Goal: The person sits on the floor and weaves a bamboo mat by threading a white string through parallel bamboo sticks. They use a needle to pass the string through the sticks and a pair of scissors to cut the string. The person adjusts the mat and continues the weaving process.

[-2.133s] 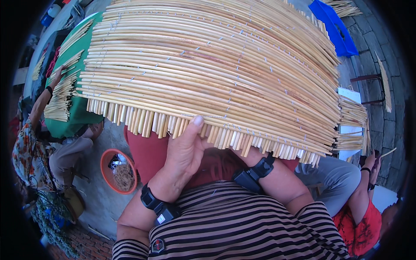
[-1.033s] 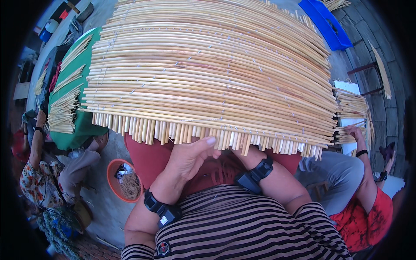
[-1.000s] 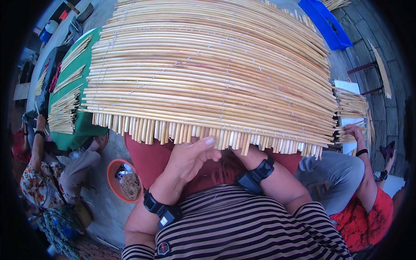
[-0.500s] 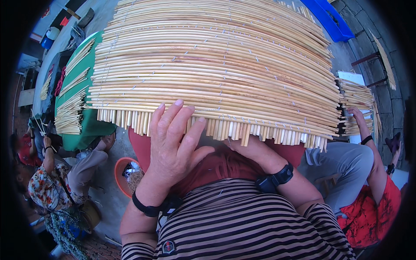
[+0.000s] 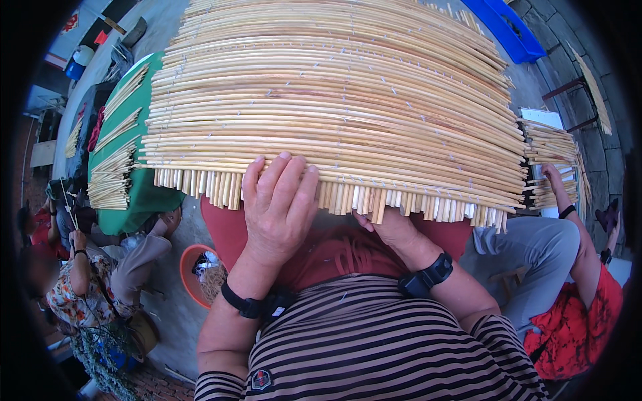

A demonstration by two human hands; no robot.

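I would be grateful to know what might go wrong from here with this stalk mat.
Two risks, as I judge it. The left hand lies with its fingers over the near edge of the stalk mat, where uneven short ends stick out and might scratch it. The right hand is partly hidden beneath that edge, so a poor hold there could go unnoticed.
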